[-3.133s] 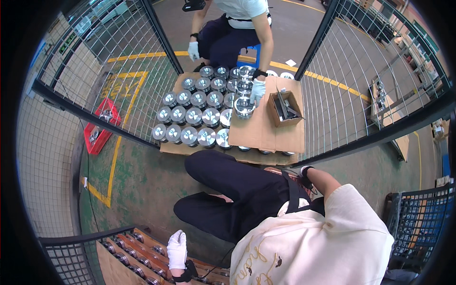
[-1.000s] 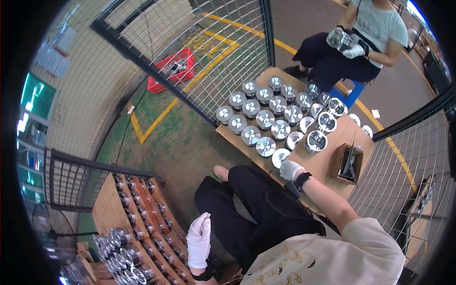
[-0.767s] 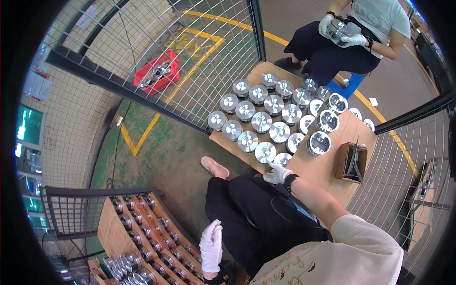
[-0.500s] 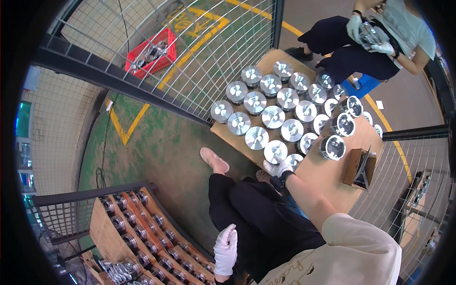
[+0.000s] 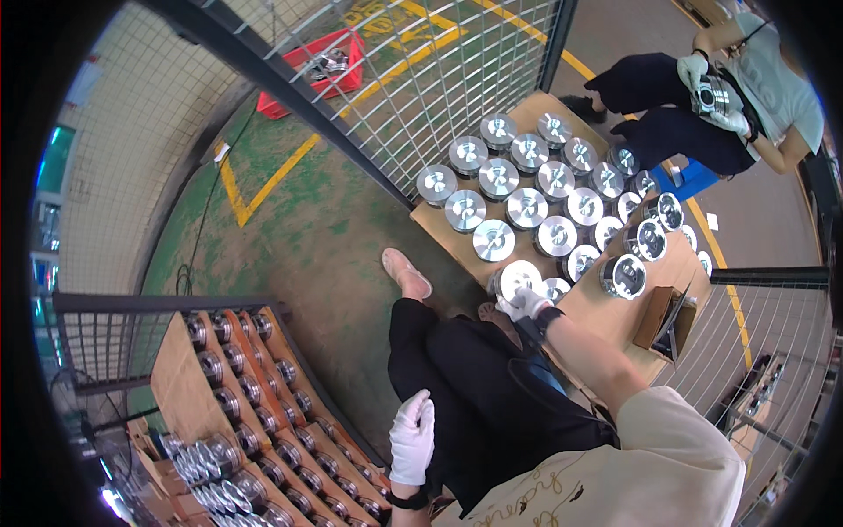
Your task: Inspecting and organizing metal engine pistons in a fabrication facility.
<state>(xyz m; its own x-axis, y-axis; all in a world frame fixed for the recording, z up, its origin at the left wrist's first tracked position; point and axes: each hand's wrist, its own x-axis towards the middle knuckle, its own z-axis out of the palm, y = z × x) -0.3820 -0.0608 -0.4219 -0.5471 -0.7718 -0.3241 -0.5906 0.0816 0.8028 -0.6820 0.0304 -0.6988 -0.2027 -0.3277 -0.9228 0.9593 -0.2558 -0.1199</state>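
My right hand (image 5: 528,304), in a white glove, grips a shiny metal piston (image 5: 520,278) by its near side at the table's near edge. The piston's round crown faces up, and part of its side shows. Beyond it, several more pistons (image 5: 527,208) stand in rows on a brown board-topped table (image 5: 436,227). My left hand (image 5: 412,436), also gloved in white, hovers beside my left thigh with its fingers curled together; nothing shows in it.
Three pistons (image 5: 648,239) rest on a raised cardboard sheet (image 5: 606,303), near a small open box (image 5: 657,323). At lower left stands a divided crate (image 5: 189,382) of pistons. Wire mesh (image 5: 421,97) borders the table. Across it, a co-worker (image 5: 716,97) handles a piston.
My right hand has drawn the piston slightly away from its neighbours toward me. The view has shifted. Across the table, the co-worker has turned their piston.
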